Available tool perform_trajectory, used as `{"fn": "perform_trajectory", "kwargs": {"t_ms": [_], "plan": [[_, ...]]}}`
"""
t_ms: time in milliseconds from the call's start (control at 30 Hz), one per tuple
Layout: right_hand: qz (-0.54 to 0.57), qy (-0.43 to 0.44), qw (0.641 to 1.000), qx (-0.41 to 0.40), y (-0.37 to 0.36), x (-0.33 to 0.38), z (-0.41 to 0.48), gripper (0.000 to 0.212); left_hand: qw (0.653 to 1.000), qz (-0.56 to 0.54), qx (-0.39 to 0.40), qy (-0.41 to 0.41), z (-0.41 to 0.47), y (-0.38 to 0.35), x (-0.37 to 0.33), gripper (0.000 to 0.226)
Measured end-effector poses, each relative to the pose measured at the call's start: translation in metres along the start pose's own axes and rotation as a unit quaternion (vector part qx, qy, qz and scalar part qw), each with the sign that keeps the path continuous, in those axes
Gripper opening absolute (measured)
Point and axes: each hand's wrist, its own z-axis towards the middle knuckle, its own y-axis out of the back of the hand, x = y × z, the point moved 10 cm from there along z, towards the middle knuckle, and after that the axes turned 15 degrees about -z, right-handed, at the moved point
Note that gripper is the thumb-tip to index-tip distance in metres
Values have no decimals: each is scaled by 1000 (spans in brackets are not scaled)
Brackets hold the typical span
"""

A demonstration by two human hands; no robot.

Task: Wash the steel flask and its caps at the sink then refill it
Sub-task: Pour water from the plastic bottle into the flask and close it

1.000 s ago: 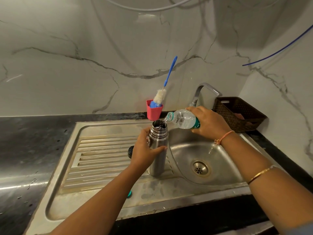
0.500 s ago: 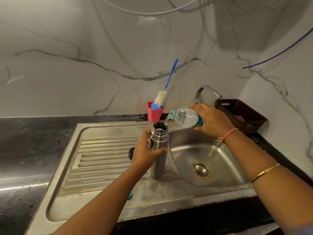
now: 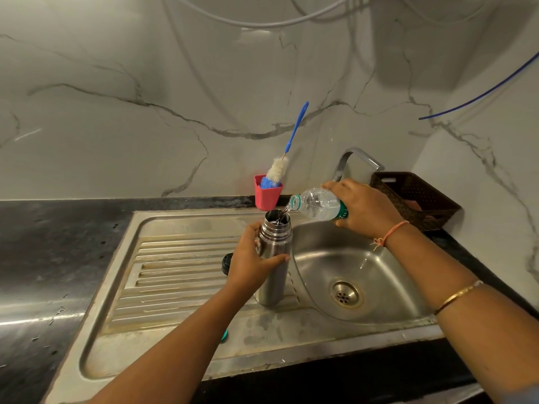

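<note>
The left grip curled round the steel flask, which stood upright on the sink drainboard at the basin's edge. The right grip held a clear plastic bottle tilted, mouth over the flask's opening, with water running in. A black cap lay just beside the left grip.

Cannot see most of the black round cap behind the left hand; only a sliver of small teal cap beside the forearm.

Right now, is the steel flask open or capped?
Open: the steel flask stands upright with no cap, and water runs from the plastic bottle into its mouth.
</note>
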Motion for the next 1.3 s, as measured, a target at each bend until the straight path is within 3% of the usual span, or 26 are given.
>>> {"fn": "perform_trajectory", "kwargs": {"t_ms": [567,1300], "plan": [[-100,50,994,12,5,15,6,75,1000,-8,0,-1,1,0,4,72],[-91,49,994,-28,9,6,11,73,1000,-15,0,-4,1,0,5,72]]}}
